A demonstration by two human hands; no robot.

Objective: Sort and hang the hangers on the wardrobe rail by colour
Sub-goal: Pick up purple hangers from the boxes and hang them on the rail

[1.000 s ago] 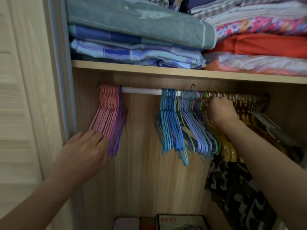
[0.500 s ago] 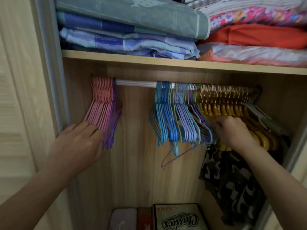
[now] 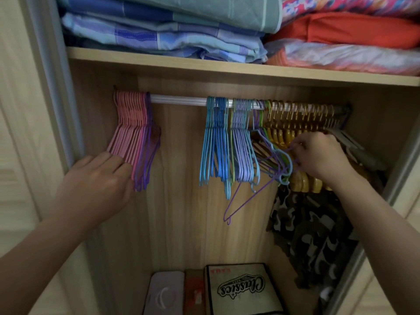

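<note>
Head view: camouflage garment (image 3: 311, 228) under yellow hangers (image 3: 295, 133), crowding right hand (image 3: 322, 155)

Right fingertips (image 3: 295, 155) behind purple hanger (image 3: 247, 198)

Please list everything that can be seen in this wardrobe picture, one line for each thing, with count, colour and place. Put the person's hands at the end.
rail: one, white, under the shelf.
pink hangers: a bunch, far left of the rail.
purple hangers: a few, right beside the pink ones.
blue hangers: a bunch, middle of the rail.
lilac hangers: a bunch, right of the blue ones.
yellow hangers: many, right part of the rail.
loose purple hanger: one, off the rail, hanging from the right hand.
folded bedding: several, blue, green, orange, on the shelf.
camouflage garment: one, lower right.
boxes: about three, wardrobe floor.
left hand: rests on the pink hangers.
right hand: pinches the loose purple hanger.
</note>
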